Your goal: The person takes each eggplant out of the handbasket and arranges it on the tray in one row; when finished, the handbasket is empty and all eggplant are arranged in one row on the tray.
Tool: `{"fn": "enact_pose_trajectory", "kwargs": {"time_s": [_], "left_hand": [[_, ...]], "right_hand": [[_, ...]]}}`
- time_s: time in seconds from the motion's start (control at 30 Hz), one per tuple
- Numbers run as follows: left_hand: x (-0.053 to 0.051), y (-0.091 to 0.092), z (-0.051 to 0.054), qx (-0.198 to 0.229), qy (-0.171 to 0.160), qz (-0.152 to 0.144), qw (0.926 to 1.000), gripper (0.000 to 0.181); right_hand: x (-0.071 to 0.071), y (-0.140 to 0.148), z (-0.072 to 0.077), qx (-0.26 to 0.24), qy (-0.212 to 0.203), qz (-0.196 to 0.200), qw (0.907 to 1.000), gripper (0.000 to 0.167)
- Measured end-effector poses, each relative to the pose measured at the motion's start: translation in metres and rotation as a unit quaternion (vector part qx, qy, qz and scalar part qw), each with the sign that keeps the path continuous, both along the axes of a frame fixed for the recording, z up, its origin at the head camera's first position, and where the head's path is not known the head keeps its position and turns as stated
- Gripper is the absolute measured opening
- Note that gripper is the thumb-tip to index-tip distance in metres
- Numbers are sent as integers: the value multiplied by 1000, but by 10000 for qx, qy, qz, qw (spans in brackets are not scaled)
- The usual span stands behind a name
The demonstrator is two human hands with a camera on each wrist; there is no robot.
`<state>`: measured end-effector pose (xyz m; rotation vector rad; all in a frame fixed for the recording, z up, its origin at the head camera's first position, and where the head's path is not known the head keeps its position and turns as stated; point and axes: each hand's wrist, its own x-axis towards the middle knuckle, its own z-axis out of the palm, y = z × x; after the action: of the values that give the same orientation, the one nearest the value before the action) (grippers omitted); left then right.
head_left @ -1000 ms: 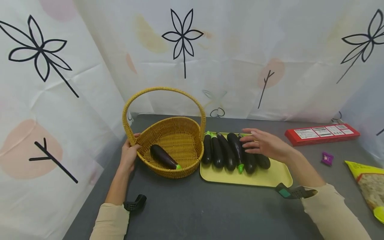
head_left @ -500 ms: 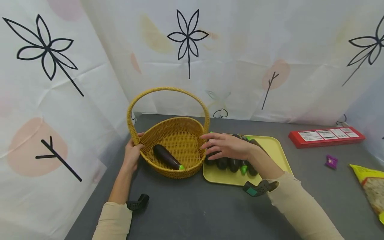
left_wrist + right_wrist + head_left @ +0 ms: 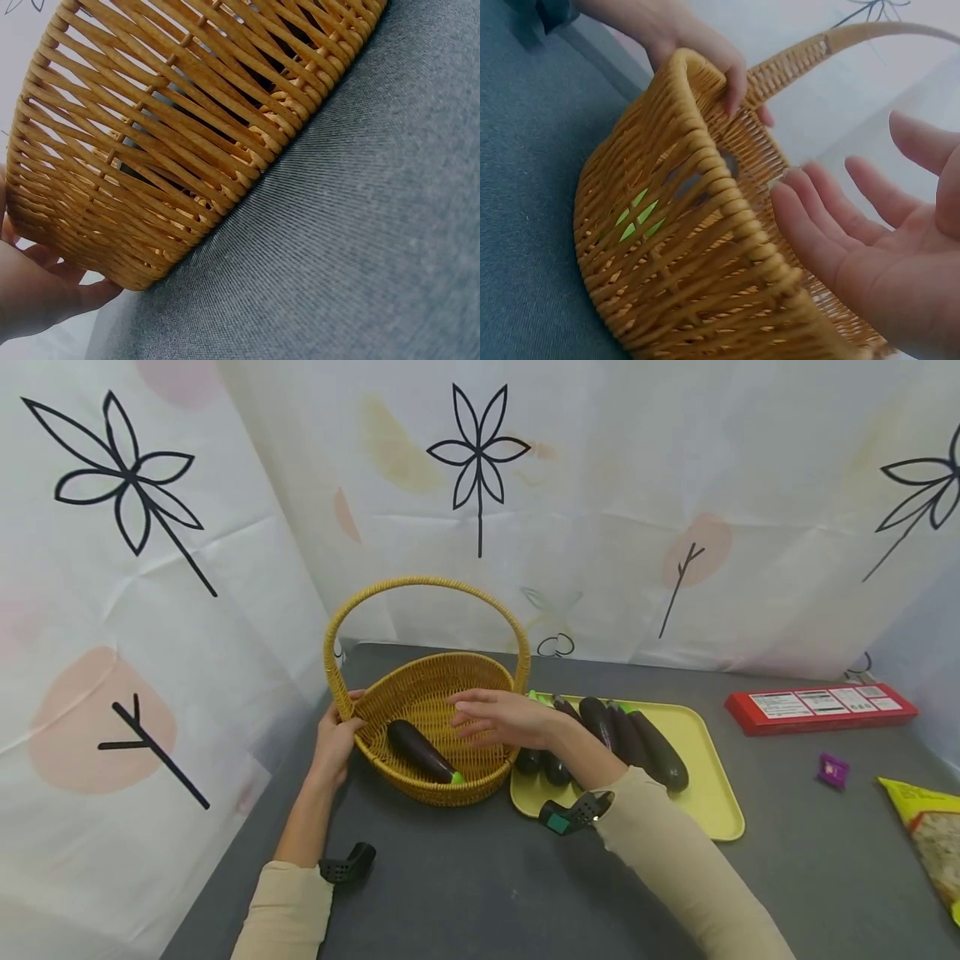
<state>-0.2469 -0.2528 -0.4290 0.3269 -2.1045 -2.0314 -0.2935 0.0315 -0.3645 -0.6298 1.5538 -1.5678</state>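
A yellow wicker basket (image 3: 435, 794) with a tall arched handle stands on the table, one dark eggplant (image 3: 417, 750) lying in it, green stem toward the front right. My left hand (image 3: 334, 747) grips the basket's left rim near the foot of the handle, thumb inside; the left wrist view shows fingers (image 3: 64, 274) against the outer weave. Over the basket's right side hovers my right hand (image 3: 506, 718), fingers loosely extended and holding nothing. In the right wrist view, its bare palm (image 3: 907, 277) faces the basket opening. Several eggplants (image 3: 658, 752) lie on a yellow tray (image 3: 708, 793), partly hidden by my right forearm.
Behind the tray to the right lies a red box (image 3: 821, 708) with white labels. A small purple packet (image 3: 832, 771) is in front of it, and a yellow bag (image 3: 933, 843) is cut off at the right edge. A patterned curtain (image 3: 600, 485) closes off the back.
My right hand has moved left, without anything in it, from above the tray's eggplants to over the basket. My left hand keeps its grip on the rim. The view has shifted slightly.
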Motion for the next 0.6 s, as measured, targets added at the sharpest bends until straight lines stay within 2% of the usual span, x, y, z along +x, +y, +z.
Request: {"fn": "enact_pose_trajectory", "kwargs": {"time_s": [0.17, 0.37, 0.6], "left_hand": [[0, 1, -1, 24, -5, -7, 10000, 49], [-1, 0, -1, 8, -18, 22, 10000, 50], [-1, 0, 0, 11, -71, 49, 10000, 50]], "right_hand": [[-8, -11, -8, 161, -165, -260, 9994, 46], [-13, -26, -17, 522, -105, -517, 9972, 51], [-13, -47, -26, 1027, 92, -753, 9918, 45]]}}
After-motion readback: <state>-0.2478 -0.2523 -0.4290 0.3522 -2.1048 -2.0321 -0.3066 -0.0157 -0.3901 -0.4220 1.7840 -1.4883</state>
